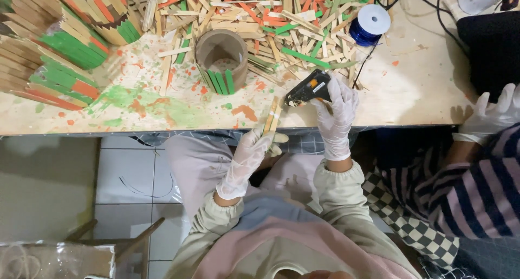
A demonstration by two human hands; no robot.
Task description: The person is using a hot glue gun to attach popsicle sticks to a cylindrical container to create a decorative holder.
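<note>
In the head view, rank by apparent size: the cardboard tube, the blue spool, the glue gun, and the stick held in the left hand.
1. Cardboard tube, clearly largest.
2. Glue gun, partly hidden by the right hand.
3. Blue spool, close to the gun; order unsure.
4. Stick in the left hand, thinnest.

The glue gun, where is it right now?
In the head view, the glue gun is in the right hand at the table's near edge, beside the plain stick held by the left hand.

A cardboard tube with green sticks on it stands mid-table, beside the stick pile along the far edge. A blue spool sits near the far right corner. Stick-covered holders crowd the far left corner.
</note>
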